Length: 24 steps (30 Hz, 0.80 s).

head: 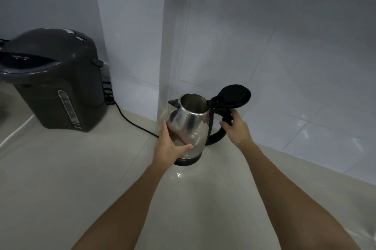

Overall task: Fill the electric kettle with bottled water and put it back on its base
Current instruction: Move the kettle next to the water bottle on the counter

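Note:
A stainless steel electric kettle (191, 125) stands on its black base (188, 161) on the pale counter, close to the tiled wall. Its black lid (235, 96) is flipped up and open, and the inside looks dark and empty. My left hand (171, 143) is wrapped around the lower left of the steel body. My right hand (236, 125) grips the top of the black handle (218, 135). No water bottle is in view.
A dark grey thermo pot (55, 78) stands at the left on the counter (81, 178). A black power cord (134, 122) runs from behind it to the kettle base. White tiled walls (284, 56) close off the back and right.

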Available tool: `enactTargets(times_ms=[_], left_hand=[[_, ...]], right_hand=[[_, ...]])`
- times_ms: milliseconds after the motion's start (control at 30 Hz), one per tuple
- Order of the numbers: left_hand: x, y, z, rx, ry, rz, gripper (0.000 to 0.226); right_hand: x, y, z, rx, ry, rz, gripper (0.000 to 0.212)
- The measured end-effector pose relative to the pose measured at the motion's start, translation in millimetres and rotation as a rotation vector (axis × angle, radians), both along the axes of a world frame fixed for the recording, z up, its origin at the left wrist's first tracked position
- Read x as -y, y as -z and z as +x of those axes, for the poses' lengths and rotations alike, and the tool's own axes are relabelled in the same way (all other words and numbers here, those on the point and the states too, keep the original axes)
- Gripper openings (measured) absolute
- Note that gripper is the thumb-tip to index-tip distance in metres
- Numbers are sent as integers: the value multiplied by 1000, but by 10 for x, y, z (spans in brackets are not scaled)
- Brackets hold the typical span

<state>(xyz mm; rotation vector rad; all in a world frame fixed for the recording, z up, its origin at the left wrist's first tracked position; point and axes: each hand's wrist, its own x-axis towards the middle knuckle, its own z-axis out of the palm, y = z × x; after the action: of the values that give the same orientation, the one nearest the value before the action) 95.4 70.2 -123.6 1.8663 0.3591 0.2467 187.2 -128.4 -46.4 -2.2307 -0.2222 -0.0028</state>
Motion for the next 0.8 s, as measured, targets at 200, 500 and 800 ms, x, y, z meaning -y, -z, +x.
enactTargets(times_ms=[200,500,800], left_hand=[[-36,-118,-10,31,8,63,118],[330,-770,-87,112,66,215,108],[1570,-818,-442,80,235,175,89]], right_hand=[[-46,-47,1,87,50,32,37],[526,-590,-180,191,75,106,34],[1881,-578,-819,185,210,64,32]])
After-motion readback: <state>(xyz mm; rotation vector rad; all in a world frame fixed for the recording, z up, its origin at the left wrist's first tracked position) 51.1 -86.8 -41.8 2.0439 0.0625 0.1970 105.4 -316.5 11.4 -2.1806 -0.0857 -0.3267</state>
